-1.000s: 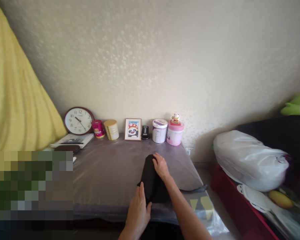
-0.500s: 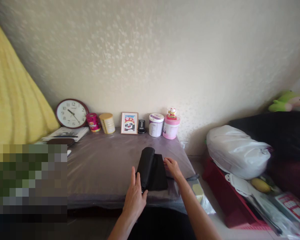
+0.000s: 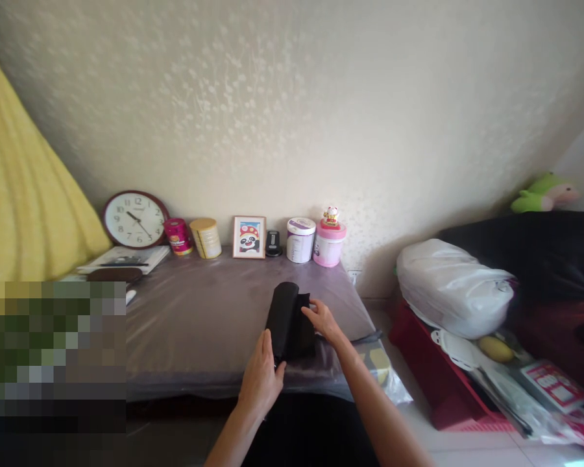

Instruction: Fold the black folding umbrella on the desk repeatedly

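Black roll (image 3: 281,318) — left fingers (image 3: 267,342) clamped round its near end, right fingers (image 3: 316,311) clamped on its flap (image 3: 302,337)

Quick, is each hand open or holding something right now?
Left hand: partly open, against the black roll.
Right hand: closed on the edge of the black flap.

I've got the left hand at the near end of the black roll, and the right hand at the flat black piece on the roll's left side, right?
Not quite: the head view shows the flat black piece on the right side of the black roll. The left hand and right hand are placed as you say.
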`<action>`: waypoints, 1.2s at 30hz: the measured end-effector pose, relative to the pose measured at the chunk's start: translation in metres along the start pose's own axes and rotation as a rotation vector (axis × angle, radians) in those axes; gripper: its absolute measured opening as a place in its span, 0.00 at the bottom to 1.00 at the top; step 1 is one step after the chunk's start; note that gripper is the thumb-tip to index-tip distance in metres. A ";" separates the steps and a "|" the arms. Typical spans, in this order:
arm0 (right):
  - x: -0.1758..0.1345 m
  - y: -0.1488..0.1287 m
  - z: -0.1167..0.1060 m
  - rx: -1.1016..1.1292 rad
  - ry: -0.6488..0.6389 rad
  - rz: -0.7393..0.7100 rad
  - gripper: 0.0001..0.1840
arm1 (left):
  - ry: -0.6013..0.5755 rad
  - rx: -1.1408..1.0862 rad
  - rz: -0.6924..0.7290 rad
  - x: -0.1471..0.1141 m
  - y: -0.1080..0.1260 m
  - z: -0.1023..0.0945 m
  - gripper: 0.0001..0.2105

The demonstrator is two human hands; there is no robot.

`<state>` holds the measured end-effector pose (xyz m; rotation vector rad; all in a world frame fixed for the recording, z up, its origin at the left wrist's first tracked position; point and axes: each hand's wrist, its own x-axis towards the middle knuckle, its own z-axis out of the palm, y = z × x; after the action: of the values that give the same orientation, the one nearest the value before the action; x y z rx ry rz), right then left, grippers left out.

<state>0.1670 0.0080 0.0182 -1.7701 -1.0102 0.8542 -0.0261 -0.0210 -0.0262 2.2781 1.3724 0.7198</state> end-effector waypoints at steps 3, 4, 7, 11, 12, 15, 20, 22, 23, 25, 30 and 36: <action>-0.002 -0.006 0.003 0.038 -0.039 -0.013 0.21 | 0.000 0.000 0.002 0.000 0.000 0.000 0.30; -0.002 -0.008 0.005 0.051 -0.041 -0.022 0.21 | 0.001 -0.001 0.001 0.000 0.000 0.000 0.30; -0.001 -0.013 0.011 0.053 -0.032 -0.050 0.21 | 0.002 -0.004 0.001 0.000 0.001 -0.001 0.30; 0.002 -0.019 0.025 0.031 -0.018 -0.081 0.24 | -0.009 -0.004 0.001 0.000 0.001 -0.003 0.30; 0.003 -0.019 0.030 0.022 -0.012 -0.089 0.24 | -0.013 -0.004 0.000 0.000 0.001 -0.003 0.30; 0.004 -0.019 0.043 -0.030 0.028 -0.110 0.24 | -0.021 0.000 -0.007 0.000 0.002 -0.004 0.30; 0.006 -0.017 0.053 -0.152 0.106 -0.168 0.22 | -0.034 0.010 -0.009 0.001 0.003 -0.005 0.30; 0.006 -0.016 0.051 -0.148 0.094 -0.182 0.21 | -0.033 0.013 -0.004 0.001 0.003 -0.005 0.29; 0.006 -0.016 0.049 -0.127 0.071 -0.184 0.21 | -0.031 0.015 -0.002 0.001 0.003 -0.005 0.29; 0.007 -0.015 0.046 -0.050 -0.009 -0.169 0.19 | -0.025 0.020 -0.002 0.001 0.003 -0.002 0.29; 0.017 -0.004 0.043 -0.001 0.051 -0.150 0.17 | 0.003 0.030 -0.007 0.001 0.000 0.004 0.28; 0.040 0.014 0.040 -0.118 0.285 -0.167 0.17 | -0.018 0.062 -0.001 0.001 -0.001 0.004 0.30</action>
<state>0.1536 0.0541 -0.0142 -1.8146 -1.0169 0.4309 -0.0238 -0.0200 -0.0299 2.3260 1.4057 0.6631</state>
